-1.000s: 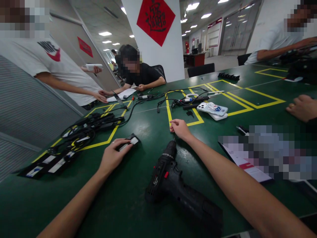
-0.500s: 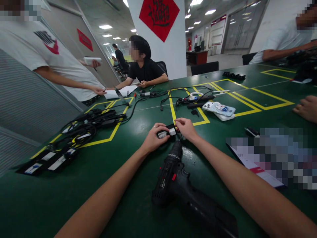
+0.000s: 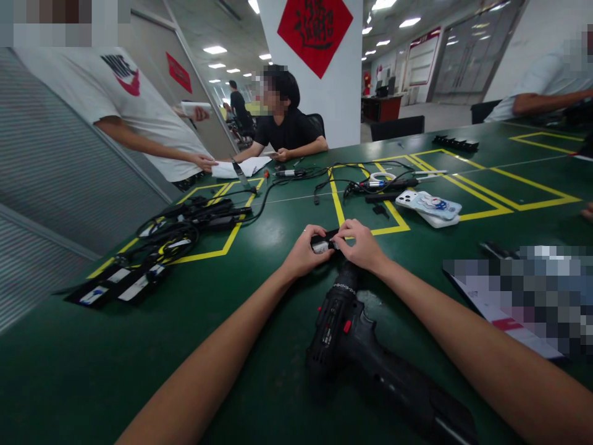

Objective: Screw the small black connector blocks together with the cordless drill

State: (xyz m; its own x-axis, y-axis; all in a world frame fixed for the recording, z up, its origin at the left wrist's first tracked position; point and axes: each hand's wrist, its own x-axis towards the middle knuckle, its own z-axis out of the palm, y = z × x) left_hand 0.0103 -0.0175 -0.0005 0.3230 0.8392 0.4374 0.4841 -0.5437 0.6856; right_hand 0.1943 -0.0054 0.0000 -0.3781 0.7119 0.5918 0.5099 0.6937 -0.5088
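While grasping the small black piece (image 3: pixel 320 247) with the left hand (image 3: pixel 303 253) over the desk (image 3: pixel 139 346), just beyond the drill (image 3: pixel 365 355), touching the piece's right end with the right hand (image 3: pixel 364 245), with grip there unclear; seemingly mid-adjustment; calling next for steady bracing and careful alignment.

Part (image 3: pixel 320 246): middle of the clock, between the left hand (image 3: pixel 306 252) and the right hand (image 3: pixel 361 246).
Drill (image 3: pixel 365 355): at 6 o'clock, lying on the table (image 3: pixel 115 364), front end just beside the hands.
Cable heap (image 3: pixel 204 216): at 9 o'clock.
Papers (image 3: pixel 248 167): at 11 o'clock, near the far edge.
Phone (image 3: pixel 435 204): at 2 o'clock, on another flat thing.
Chair (image 3: pixel 398 128): at 1 o'clock, behind the table.
Pad (image 3: pixel 491 303): at 4 o'clock, under something blurred.
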